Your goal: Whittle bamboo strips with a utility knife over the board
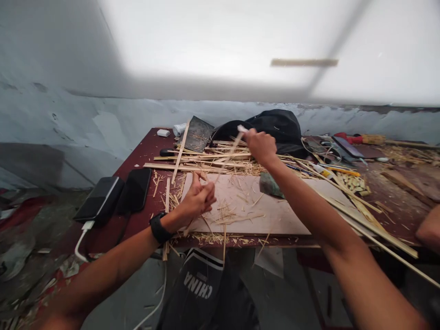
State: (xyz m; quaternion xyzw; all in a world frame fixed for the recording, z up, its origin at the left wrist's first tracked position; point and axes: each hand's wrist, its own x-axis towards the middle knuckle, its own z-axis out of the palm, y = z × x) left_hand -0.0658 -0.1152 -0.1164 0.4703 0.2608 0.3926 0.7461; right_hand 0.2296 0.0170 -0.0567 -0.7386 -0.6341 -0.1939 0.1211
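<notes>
Head view: upper centre, the right hand (261, 145) grips a blurred strip (232, 153), which slants down toward the left hand (202, 196) at centre, fingers curled, their hold unclear. A board (292, 214) lies beneath on the bench (139, 153).

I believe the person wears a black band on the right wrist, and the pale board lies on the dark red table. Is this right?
Wrong side: the head view shows the black band on the left wrist; the rest is correct.
</notes>
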